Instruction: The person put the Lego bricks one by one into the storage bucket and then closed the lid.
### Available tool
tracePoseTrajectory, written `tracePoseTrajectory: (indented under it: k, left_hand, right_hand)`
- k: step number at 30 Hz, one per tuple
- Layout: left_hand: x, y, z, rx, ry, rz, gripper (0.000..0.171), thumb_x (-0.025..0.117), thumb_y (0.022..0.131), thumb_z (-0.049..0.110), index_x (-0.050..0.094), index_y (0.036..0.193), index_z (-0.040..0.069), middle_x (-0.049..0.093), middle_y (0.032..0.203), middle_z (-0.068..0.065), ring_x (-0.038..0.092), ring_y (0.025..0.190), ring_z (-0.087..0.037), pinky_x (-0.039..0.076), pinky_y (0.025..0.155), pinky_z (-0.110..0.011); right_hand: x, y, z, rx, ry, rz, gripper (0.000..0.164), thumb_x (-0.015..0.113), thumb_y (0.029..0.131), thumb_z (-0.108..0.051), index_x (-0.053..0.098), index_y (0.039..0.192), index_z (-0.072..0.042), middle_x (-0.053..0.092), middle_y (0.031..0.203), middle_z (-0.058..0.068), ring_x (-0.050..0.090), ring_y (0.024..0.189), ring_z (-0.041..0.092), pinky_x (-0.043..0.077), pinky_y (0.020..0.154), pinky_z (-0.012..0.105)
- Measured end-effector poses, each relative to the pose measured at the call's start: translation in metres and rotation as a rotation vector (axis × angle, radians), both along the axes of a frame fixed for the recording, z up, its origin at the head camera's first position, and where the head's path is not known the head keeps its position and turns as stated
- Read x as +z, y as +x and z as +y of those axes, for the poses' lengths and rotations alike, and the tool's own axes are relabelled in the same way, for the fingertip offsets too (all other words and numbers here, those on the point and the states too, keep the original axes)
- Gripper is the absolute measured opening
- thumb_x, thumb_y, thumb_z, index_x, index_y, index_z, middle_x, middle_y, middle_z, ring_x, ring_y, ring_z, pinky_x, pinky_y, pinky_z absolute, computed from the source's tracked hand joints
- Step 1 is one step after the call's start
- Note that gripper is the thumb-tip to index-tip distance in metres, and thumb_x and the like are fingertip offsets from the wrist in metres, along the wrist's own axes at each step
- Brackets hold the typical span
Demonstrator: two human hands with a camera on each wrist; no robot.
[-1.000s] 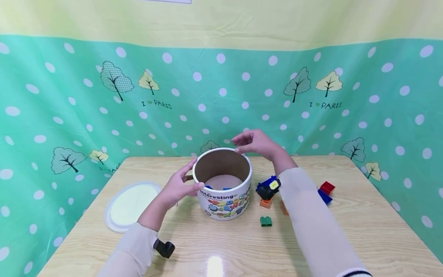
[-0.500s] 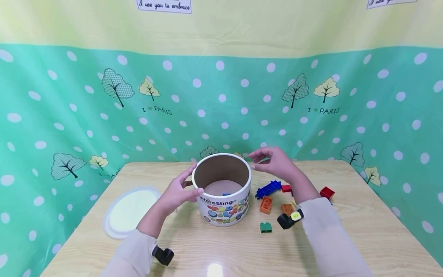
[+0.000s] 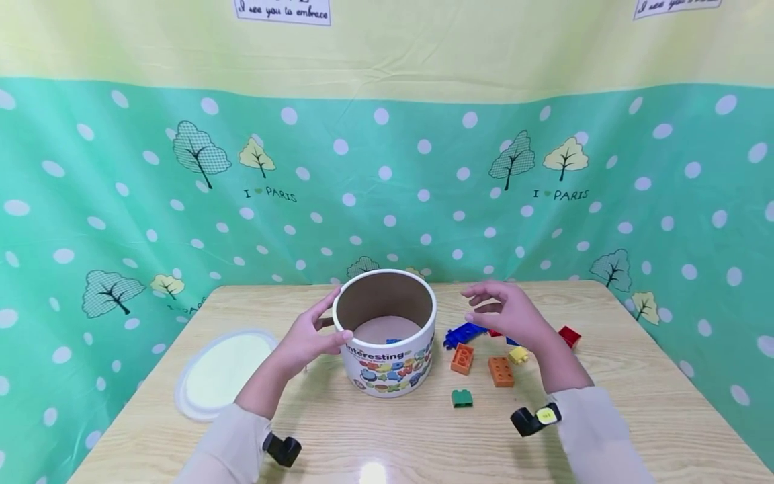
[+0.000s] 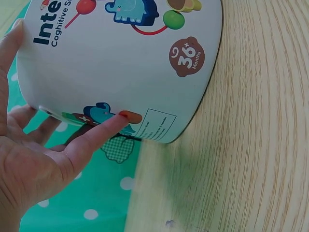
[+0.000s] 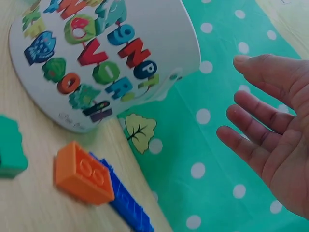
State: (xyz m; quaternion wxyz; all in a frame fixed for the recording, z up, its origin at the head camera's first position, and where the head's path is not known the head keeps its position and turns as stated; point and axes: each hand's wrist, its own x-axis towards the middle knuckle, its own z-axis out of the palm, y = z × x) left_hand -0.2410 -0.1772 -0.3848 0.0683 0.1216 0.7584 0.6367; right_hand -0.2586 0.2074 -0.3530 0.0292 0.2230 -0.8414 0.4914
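A white round bucket printed with colourful letters stands upright, its mouth uncovered. My left hand holds its left side, thumb over the near rim and fingers spread along the outer wall. In the left wrist view, a finger of that hand lies against the printed side. Inside, a bit of a blue block shows on the bottom. My right hand hovers right of the bucket, fingers loosely bent and holding nothing; the right wrist view shows its bare palm. Beneath it lies a long blue toy block, partly hidden.
Two orange bricks, a green brick, a small yellow piece and a red brick lie right of the bucket. A white round lid rests on the table at left. A polka-dot curtain hangs behind the table.
My right hand has moved from the bucket's far right rim out to the right and down, uncovering more bricks. My left hand stays on the bucket. The head view has tipped upward slightly.
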Motion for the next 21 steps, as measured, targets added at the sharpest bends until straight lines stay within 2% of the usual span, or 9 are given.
tracePoseTrajectory:
  k: [5,12,18,21]
  left_hand:
    - [0.001,-0.002,-0.001,-0.006,0.012,0.016,0.094,0.082,0.079,0.023,0.027,0.155,0.027,0.020,0.159,-0.007,0.034,0.134,-0.049,0.058,0.076,-0.046]
    - [0.000,-0.003,0.000,-0.006,0.018,0.012,0.092,0.081,0.081,0.017,0.027,0.155,0.026,0.020,0.159,-0.007,0.035,0.133,-0.049,0.059,0.075,-0.046]
    - [-0.003,-0.001,0.000,-0.010,0.015,0.009,0.092,0.081,0.081,0.019,0.027,0.155,0.027,0.019,0.159,-0.007,0.035,0.134,-0.048,0.058,0.076,-0.047]
    - [-0.003,0.000,-0.001,-0.003,0.022,0.012,0.091,0.080,0.081,0.018,0.027,0.155,0.027,0.019,0.159,-0.007,0.034,0.134,-0.049,0.058,0.076,-0.048]
  right_hand:
    - [-0.011,0.009,0.015,-0.031,0.002,0.006,0.040,0.075,0.087,-0.016,0.064,0.124,-0.007,0.059,0.124,0.012,0.058,0.111,0.034,0.054,0.089,0.040]
    - [-0.028,0.022,0.033,-0.065,0.004,-0.036,0.042,0.075,0.087,-0.017,0.062,0.126,-0.006,0.057,0.125,0.013,0.056,0.113,0.039,0.055,0.086,0.028]
    - [-0.040,0.030,0.047,-0.125,0.083,-0.012,0.042,0.076,0.087,-0.024,0.064,0.125,-0.010,0.058,0.128,0.011,0.056,0.116,0.039,0.050,0.093,0.051]
    - [-0.045,0.030,0.052,-0.130,0.091,-0.012,0.042,0.076,0.086,-0.026,0.064,0.124,-0.012,0.058,0.128,0.010,0.055,0.117,0.039,0.048,0.095,0.056]
